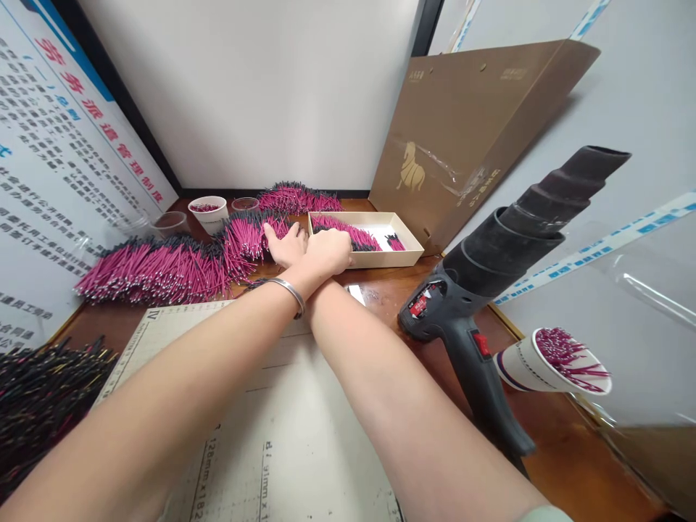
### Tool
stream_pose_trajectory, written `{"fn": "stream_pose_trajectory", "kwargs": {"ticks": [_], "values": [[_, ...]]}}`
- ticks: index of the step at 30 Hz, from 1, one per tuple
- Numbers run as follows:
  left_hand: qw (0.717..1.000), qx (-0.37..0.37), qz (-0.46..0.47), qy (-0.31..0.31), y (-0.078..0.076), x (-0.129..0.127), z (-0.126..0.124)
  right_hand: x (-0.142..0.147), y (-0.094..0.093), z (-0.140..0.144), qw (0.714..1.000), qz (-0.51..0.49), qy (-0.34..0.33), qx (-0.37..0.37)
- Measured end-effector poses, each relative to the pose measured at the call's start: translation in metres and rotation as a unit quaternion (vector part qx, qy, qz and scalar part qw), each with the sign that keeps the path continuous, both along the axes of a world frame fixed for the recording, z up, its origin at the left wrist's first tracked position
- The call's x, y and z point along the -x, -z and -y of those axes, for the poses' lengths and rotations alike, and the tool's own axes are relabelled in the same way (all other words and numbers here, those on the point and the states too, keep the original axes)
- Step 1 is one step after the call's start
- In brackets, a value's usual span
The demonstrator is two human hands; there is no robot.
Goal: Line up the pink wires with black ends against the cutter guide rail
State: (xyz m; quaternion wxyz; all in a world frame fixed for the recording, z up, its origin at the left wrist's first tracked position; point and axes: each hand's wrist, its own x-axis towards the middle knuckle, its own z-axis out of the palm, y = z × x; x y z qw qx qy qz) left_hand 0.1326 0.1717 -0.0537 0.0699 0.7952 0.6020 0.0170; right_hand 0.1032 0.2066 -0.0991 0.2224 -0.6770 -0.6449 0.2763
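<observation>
Forearms crossed, left over right. Left hand (330, 249) is curled at the left end of the cream box (390, 259); its fingertips are hidden, grip cannot be told. Right hand (286, 246), partly covered by the left, meets the magenta wires (242, 235) with thumb apart; whether it grips any, unclear. Dark bundle (46, 413), lower left, runs out of view.

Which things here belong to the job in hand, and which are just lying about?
Likely part of the job:
pink wires, by the right hand
box, by the left hand

Seemingly just lying about:
black tool, untouched
brown bag, untouched
</observation>
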Motion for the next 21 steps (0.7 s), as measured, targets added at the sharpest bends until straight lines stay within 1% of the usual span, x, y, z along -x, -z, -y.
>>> {"fn": "stream_pose_trajectory", "kwargs": {"ticks": [3, 9, 13, 18, 21], "values": [[0.999, 0.015, -0.025, 0.019, -0.001, -0.002, -0.002, 0.005, -0.003, 0.004, 1.000, -0.004, 0.017, 0.009], [0.997, 0.031, -0.039, 0.055, 0.002, 0.005, -0.005, 0.007, -0.010, 0.010, 1.000, -0.002, 0.006, 0.012], [0.997, 0.026, -0.038, 0.058, 0.007, 0.005, -0.005, 0.006, -0.012, 0.010, 1.000, 0.005, 0.011, 0.005], [0.999, -0.001, -0.029, 0.035, 0.012, 0.011, -0.007, 0.004, -0.017, 0.012, 0.999, 0.032, 0.005, -0.024], [0.999, -0.008, -0.005, 0.046, 0.014, 0.022, -0.008, 0.000, -0.021, 0.019, 0.995, 0.064, -0.036, -0.067]]}}
